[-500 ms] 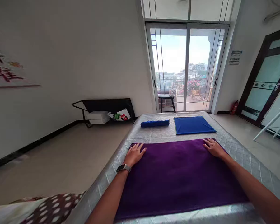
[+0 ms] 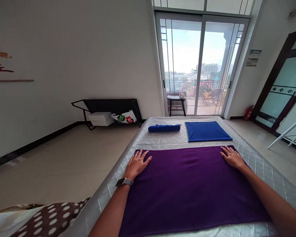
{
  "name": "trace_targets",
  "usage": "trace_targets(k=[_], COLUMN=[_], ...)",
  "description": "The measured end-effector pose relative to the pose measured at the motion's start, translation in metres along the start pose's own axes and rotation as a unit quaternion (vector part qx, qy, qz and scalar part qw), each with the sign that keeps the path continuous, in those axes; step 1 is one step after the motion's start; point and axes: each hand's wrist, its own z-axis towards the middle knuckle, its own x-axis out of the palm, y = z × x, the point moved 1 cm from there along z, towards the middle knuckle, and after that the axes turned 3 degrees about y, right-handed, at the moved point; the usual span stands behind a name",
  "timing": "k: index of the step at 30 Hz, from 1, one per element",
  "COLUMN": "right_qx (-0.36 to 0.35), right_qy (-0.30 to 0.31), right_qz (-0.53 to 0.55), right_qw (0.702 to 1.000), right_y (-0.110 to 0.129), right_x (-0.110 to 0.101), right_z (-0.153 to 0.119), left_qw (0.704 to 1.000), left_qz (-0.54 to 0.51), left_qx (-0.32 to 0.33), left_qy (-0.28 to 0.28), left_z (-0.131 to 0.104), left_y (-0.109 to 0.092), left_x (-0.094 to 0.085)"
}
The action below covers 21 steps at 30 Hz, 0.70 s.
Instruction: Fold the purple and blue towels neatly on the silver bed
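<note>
A purple cloth [image 2: 187,187] lies spread flat on a silver-grey quilted mattress [image 2: 160,141]. My left hand [image 2: 136,164] rests with fingers apart on its far left corner; a watch [image 2: 124,182] is on that wrist. On the far right corner lies my right hand [image 2: 233,157], palm down and fingers spread. Beyond the purple cloth, a rolled blue cloth [image 2: 164,128] sits on the left, and a flat, folded blue cloth [image 2: 207,131] lies to its right.
Against the left wall stands a low black rack [image 2: 111,107] with white boxes [image 2: 101,118] and a printed bag [image 2: 124,117]. A brown polka-dot cloth [image 2: 54,215] lies at lower left. Behind the mattress are glass sliding doors [image 2: 201,65]. White stool legs [image 2: 286,133] show at right.
The view has shifted slightly. My hands sit a little farther apart on the purple cloth's far corners, still flat. Both blue cloths stay where they were on the mattress.
</note>
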Motion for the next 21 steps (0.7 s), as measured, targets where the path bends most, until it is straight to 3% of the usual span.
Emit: trace_targets(k=[6, 9, 11, 14, 18, 21], right_qx=[0.025, 0.075, 0.064, -0.063, -0.238, -0.275], right_qy=[0.001, -0.039, -0.084, -0.121, -0.064, 0.007], right_qz=[-0.016, -0.038, -0.056, -0.047, 0.012, 0.038], right_qw=[1.0, 0.996, 0.993, 0.99, 0.969, 0.961], right_y=[-0.005, 0.017, 0.053, 0.134, 0.238, 0.273], right_x=[-0.006, -0.015, -0.022, -0.024, -0.007, 0.007], right_z=[0.002, 0.002, -0.001, -0.013, -0.035, -0.04], left_qw=[1.0, 0.999, 0.999, 0.999, 0.999, 0.999], left_qz=[0.0, -0.001, -0.006, -0.017, -0.026, -0.026], left_qx=[-0.019, -0.027, -0.03, -0.032, -0.03, -0.037], left_qy=[-0.019, -0.023, -0.019, -0.015, -0.024, -0.026], left_z=[-0.001, -0.003, -0.004, -0.004, -0.003, -0.003], left_y=[-0.002, -0.005, -0.007, -0.008, -0.006, -0.006], left_x=[0.003, 0.0, -0.002, -0.004, -0.001, 0.001])
